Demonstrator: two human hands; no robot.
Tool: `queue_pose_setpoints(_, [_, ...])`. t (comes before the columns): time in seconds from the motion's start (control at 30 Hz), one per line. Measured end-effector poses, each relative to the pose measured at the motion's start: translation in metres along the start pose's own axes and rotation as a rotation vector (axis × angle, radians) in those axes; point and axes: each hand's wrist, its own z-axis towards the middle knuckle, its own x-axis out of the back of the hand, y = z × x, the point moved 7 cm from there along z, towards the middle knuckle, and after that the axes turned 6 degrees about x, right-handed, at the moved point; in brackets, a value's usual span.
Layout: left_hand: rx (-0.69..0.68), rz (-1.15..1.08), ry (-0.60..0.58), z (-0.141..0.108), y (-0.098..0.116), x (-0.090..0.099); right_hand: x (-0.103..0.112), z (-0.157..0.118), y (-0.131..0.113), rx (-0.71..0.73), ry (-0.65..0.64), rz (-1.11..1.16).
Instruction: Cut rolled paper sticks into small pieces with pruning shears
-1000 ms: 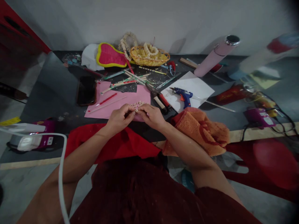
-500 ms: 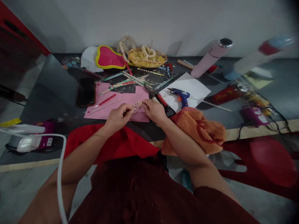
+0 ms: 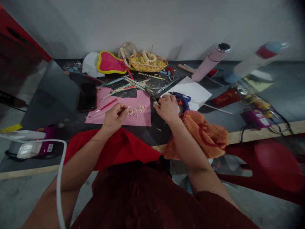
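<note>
My left hand (image 3: 116, 117) is pinched over the pink paper (image 3: 109, 92), with a small pale piece (image 3: 128, 108) at its fingertips. Just right of it, several small pale pieces (image 3: 138, 110) lie loose on the paper. My right hand (image 3: 168, 108) rests with curled fingers over the dark pliers-like tool (image 3: 154, 97), left of the blue glue gun (image 3: 184, 97); what is under its fingers is mostly hidden. Left on the paper lies a red stick (image 3: 108, 105).
A black phone (image 3: 87, 97) lies left of the paper. Behind are thin sticks (image 3: 135, 83) and a yellow wicker basket (image 3: 147, 67). A pink flask (image 3: 209, 63) stands at the right, behind an orange towel (image 3: 202, 133). A red can (image 3: 228, 96) lies farther right.
My hands have moved apart, the left slightly left and the right onto the tool. The pale pieces between them now lie on the paper. The view has shifted slightly.
</note>
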Motion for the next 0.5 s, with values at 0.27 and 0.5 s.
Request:
queue_pose_setpoints(0.27, [-0.010, -0.024, 0.017, 0.000, 0.001, -0.001, -0.001, 0.005, 0.003, 0.009, 0.122, 0.155])
queue_pose_setpoints(0.5, [-0.017, -0.032, -0.019, -0.002, 0.007, -0.004, 0.014, 0.009, 0.010, -0.111, 0.281, 0.859])
